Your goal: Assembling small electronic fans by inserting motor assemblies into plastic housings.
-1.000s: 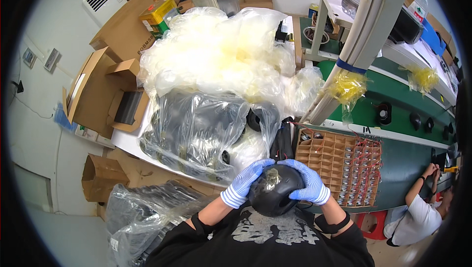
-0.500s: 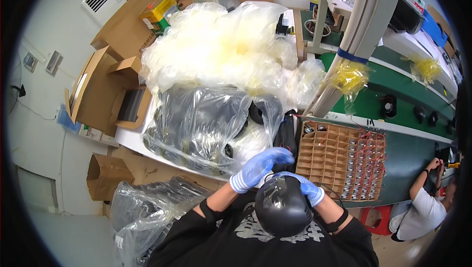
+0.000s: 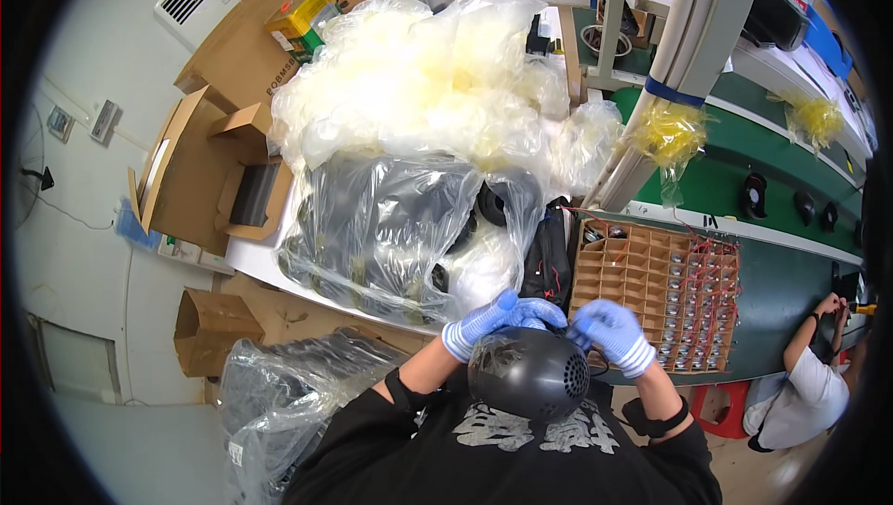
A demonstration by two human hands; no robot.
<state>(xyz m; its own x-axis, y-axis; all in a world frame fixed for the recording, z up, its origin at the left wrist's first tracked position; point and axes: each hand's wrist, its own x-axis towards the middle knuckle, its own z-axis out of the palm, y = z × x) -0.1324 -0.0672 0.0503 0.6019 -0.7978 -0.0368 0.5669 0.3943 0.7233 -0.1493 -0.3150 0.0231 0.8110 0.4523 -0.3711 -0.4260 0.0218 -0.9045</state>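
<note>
A glossy black rounded housing [image 3: 521,373] with a patch of round holes at its right end is in front of my chest, tilted with those holes toward the right. My left hand [image 3: 502,317], in a blue glove with a white striped cuff, grips its far edge; some of the fingers are hidden behind it. Just off the far right side of the housing is my right hand [image 3: 609,332], in a matching glove, its fingers drawn together. What they pinch, if anything, is too small to make out. A dark cable shows below this hand.
Ahead, a white table [image 3: 254,257] carries clear plastic bags [image 3: 409,86] and bagged black parts [image 3: 381,217]. To the right stands a divided cardboard tray [image 3: 609,286] with small metal parts and red wires. A co-worker [image 3: 805,375] sits far right. Bagged goods [image 3: 288,393] lie lower left.
The housing has turned, bringing its holed end round to the right. My right hand has come off its side and moved up and right, fingers drawn together. My left hand stays at the far edge.
</note>
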